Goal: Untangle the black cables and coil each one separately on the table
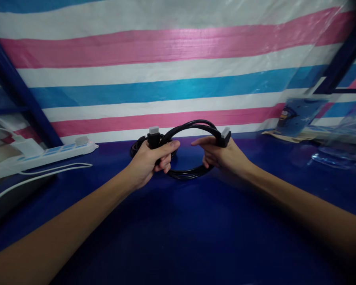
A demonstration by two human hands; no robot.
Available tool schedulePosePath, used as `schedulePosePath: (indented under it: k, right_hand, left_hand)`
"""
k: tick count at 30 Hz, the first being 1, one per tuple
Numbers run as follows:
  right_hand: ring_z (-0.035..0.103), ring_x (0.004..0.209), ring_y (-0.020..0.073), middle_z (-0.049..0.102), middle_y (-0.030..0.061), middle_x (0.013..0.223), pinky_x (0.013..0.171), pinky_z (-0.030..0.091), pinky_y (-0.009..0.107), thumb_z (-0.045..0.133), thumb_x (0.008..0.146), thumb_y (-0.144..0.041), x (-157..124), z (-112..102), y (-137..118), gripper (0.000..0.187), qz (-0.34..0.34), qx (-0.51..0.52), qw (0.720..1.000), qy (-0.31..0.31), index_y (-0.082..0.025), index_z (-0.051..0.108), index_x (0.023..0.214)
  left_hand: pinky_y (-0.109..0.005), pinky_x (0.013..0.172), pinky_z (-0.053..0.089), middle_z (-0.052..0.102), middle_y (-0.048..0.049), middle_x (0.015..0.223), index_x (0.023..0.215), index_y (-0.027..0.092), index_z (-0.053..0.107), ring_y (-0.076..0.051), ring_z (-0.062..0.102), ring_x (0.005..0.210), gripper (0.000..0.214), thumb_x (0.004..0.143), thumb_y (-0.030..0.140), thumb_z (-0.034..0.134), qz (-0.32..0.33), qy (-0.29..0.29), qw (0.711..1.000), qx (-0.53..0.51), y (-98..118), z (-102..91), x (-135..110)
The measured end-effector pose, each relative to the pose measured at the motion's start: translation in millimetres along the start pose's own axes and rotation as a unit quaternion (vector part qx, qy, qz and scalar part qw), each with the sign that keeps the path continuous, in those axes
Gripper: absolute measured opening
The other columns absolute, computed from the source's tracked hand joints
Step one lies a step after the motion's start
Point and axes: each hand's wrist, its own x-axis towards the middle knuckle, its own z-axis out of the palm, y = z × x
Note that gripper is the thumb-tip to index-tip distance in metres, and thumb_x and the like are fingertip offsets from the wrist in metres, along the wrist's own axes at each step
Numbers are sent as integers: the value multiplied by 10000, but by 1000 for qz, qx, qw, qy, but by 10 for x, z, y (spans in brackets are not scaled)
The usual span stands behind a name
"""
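Observation:
Between my two hands a black cable (192,173) is held up in a loose coil above the blue table. My left hand (152,160) is closed round one side of the coil, thumb laid across it. One black plug with a pale tip (154,136) sticks up from that grip. On the other side my right hand (221,154) grips the coil, its index finger pointing left. A second plug with a light cap (224,136) rises from this hand. Another bundle of black cable (135,146) shows behind my left hand, partly hidden by it.
A white power strip (59,150) lies at the left with a white charger (29,147) in it. White cord (41,176) runs over a dark flat object (20,198). At the right stand a blue cup (299,116) and a clear container (341,142). Striped sheeting (178,91) hangs behind.

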Motion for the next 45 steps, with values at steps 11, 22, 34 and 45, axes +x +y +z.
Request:
schedulePosePath:
  k: [11, 22, 34, 45]
  right_hand:
    - [307, 326, 42, 285, -109, 375, 512, 452, 255, 573, 801, -164, -16, 3, 35, 99, 65, 9, 997, -40, -141, 667, 824]
    - [490, 422, 101, 473, -65, 439, 557, 479, 288, 590, 836, -217, -43, 71, -57, 190, -15, -94, 995, -29, -156, 623, 1012]
    - [262, 308, 46, 259, -83, 328, 461, 410, 273, 618, 832, -454, -45, 31, -8, 446, 37, -43, 998, -13, -184, 487, 502]
    - [226, 320, 46, 249, -78, 350, 375, 245, 239, 615, 828, -495, 22, -44, -69, 460, -18, 22, 997, 78, -177, 476, 526]
  left_hand:
    - [-237, 494, 441, 301, 87, 369, 509, 190, 403, -44, 325, 307, 494, 832, 534, 549, -33, -30, 999, -22, -57, -32, 2]
    - [-171, 354, 286, 313, 98, 395, 653, 159, 528, -13, 259, 303, 371, 790, 480, 655, 23, 73, 997, 13, 78, -38, 23]
    - [-216, 389, 328, 270, 83, 386, 512, 199, 362, -38, 277, 313, 518, 818, 564, 565, 20, -9, 999, 43, -16, -35, 9]
    - [-248, 770, 454, 664, -2, 681, 813, 159, 621, -132, 649, 770, 147, 747, 257, 708, -5, -12, 999, 32, -143, -186, 43]
